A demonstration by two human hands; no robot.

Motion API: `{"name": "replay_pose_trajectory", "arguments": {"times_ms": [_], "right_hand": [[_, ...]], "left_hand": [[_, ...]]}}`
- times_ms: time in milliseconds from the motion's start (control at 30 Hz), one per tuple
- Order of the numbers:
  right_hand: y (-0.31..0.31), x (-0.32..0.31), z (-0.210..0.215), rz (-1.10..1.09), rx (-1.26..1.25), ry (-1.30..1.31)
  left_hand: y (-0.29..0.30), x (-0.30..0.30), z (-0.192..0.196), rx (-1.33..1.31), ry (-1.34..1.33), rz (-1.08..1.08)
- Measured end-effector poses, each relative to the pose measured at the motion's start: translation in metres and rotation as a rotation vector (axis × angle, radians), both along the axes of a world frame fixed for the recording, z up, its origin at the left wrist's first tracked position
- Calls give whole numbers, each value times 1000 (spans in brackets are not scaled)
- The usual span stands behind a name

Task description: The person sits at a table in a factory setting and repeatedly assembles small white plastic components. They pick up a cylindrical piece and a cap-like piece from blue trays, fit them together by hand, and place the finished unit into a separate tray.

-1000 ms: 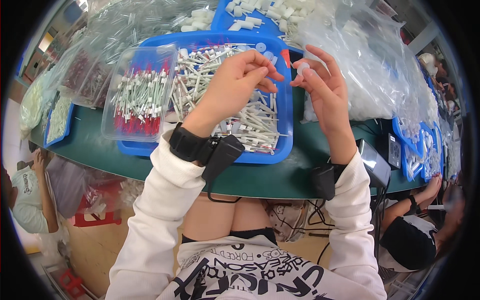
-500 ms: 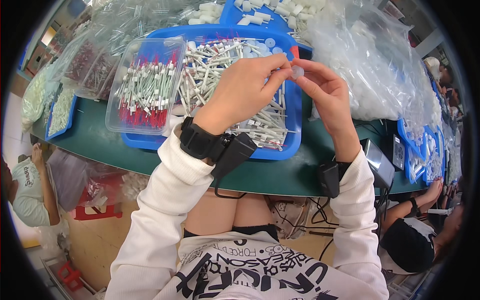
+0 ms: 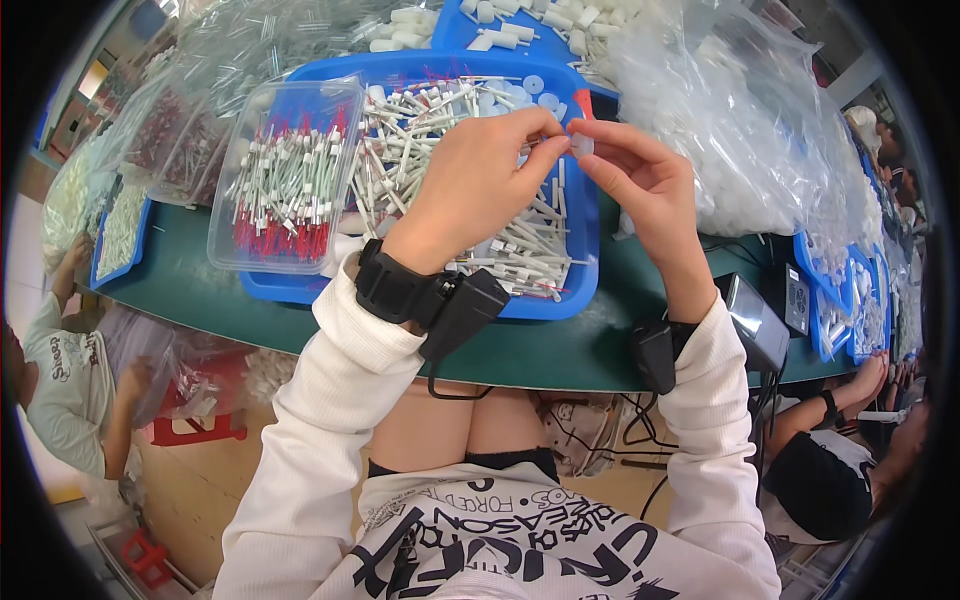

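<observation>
My left hand (image 3: pixel 478 178) and my right hand (image 3: pixel 640 176) meet fingertip to fingertip above a blue tray (image 3: pixel 560 300) full of thin white tubes. My right hand pinches a small white cap (image 3: pixel 582 146). My left hand's fingertips press against that cap, holding a thin white tube that is mostly hidden by the fingers. A clear plastic box (image 3: pixel 284 180) with white tubes tipped in red rests on the tray's left side.
Large clear bags of white parts (image 3: pixel 740 110) lie to the right, more bags (image 3: pixel 190 90) at the back left. Another blue tray (image 3: pixel 500 25) sits behind. A grey device (image 3: pixel 755 320) stands at the green table's edge. Other people sit at the left (image 3: pixel 70 350) and right (image 3: pixel 840 470).
My hands were apart a second ago. They have come together over the tray, and the piece in my left hand now touches the cap in my right.
</observation>
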State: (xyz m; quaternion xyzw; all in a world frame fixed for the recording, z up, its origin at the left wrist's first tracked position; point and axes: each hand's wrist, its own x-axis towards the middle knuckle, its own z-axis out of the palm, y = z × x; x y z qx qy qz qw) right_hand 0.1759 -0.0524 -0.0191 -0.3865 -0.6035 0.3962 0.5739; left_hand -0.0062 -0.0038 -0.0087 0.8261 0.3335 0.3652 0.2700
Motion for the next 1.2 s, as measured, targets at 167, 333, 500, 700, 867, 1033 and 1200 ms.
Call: {"name": "replay_pose_trajectory", "arguments": {"times_ms": [167, 333, 500, 700, 867, 1033, 1200], "right_hand": [[2, -1, -1, -28, -9, -5], [-1, -6, 1, -19, -24, 10], [-3, -11, 3, -60, -40, 75], [0, -1, 1, -25, 61, -168], [-1, 3, 1, -17, 2, -79], [0, 5, 1, -41, 4, -12], [1, 6, -2, -54, -9, -88]], "left_hand": [[2, 3, -7, -1, -152, -16], [-2, 7, -9, 14, -162, 5], [-10, 7, -5, -65, -103, -10], [-19, 6, -5, 72, -146, -150], [-3, 1, -16, 234, -45, -48], [-5, -4, -7, 338, 28, -39], [-14, 0, -6, 555, 204, 72]]}}
